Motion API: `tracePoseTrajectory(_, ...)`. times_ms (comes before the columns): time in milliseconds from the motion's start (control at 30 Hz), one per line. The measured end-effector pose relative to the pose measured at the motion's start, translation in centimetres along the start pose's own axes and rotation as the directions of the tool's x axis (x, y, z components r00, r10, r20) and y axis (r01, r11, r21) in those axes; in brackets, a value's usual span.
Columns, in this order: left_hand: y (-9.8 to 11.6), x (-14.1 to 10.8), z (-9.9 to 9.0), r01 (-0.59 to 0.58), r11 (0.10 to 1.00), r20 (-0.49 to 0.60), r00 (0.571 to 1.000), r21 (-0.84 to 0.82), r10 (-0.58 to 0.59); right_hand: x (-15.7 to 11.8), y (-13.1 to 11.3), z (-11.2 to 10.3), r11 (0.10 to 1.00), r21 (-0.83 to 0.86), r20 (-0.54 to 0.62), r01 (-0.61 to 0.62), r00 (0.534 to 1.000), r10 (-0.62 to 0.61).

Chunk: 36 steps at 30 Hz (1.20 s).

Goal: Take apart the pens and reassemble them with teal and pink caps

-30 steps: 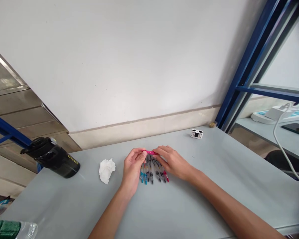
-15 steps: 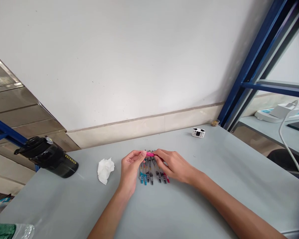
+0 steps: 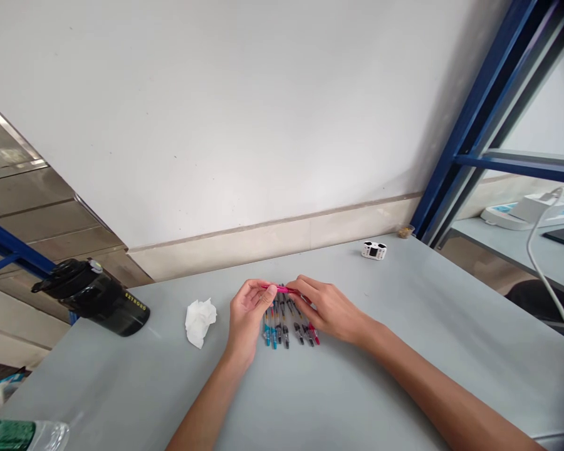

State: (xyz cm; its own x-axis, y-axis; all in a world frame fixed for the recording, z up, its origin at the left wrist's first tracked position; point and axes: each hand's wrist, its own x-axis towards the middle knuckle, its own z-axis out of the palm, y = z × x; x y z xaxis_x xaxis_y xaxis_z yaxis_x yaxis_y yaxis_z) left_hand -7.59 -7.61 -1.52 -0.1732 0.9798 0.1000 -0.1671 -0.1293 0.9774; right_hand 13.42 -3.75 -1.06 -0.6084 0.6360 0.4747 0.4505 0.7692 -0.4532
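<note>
A pink pen (image 3: 282, 289) lies crosswise between my two hands, above a row of pens. My left hand (image 3: 252, 311) pinches its left part between thumb and fingers. The fingers of my right hand (image 3: 322, 307) are closed on its right part and hide some of it. Below, several clear pens (image 3: 286, 336) with blue, black and red ends lie side by side on the grey table (image 3: 282, 401). Their far ends are partly covered by my hands.
A crumpled white tissue (image 3: 200, 322) lies left of my left hand. Farther left is a black bottle (image 3: 101, 297). A small white device (image 3: 373, 250) and a little clear cup (image 3: 405, 231) stand at the back right. A green-labelled bottle (image 3: 14, 435) shows at the lower left.
The right hand has shifted slightly up, and more of the pink pen's length shows across both hands. The row of pens has stayed in place.
</note>
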Motion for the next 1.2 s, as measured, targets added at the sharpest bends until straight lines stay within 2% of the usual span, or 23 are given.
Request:
tracePoseTrajectory(133,0.1,-0.1,0.1,-0.005,0.999,0.044,0.999,0.036,0.004,0.0,0.2,0.0,1.0,-0.023,-0.008,-0.01,1.0,0.01)
tracePoseTrajectory(367,-0.4,0.2,-0.2,0.002,0.997,-0.082,0.997,0.071,0.003,0.0,-0.2,0.0,0.999,0.051,-0.006,-0.013,1.0,0.013)
tracePoseTrajectory(567,-0.3,0.3,-0.3,0.002,0.999,-0.042,0.999,0.048,0.0,0.1,0.4,0.2,0.988,0.152,-0.065,-0.02,0.997,0.03)
tracePoseTrajectory(700,-0.2,0.3,-0.3,0.009,0.999,0.02,1.0,0.039,-0.01,0.1,0.8,0.2,0.992,0.127,-0.088,-0.017,0.996,0.029)
tracePoseTrajectory(867,-0.2,0.3,-0.3,-0.008,0.993,-0.022,1.0,0.114,0.011,0.3,0.7,0.3,0.993,0.102,-0.076,0.052,0.996,-0.045)
tracePoseTrajectory(1000,0.0,0.1,-0.1,-0.043,0.98,-0.03,0.998,0.193,0.05,0.3,0.4,0.3,0.997,0.02,-0.078,0.08,0.994,-0.078)
tracePoseTrajectory(1200,-0.1,0.0,-0.1,-0.083,0.938,0.004,0.996,0.337,0.087,0.3,0.4,0.4,0.992,-0.056,-0.042,0.115,0.992,-0.117)
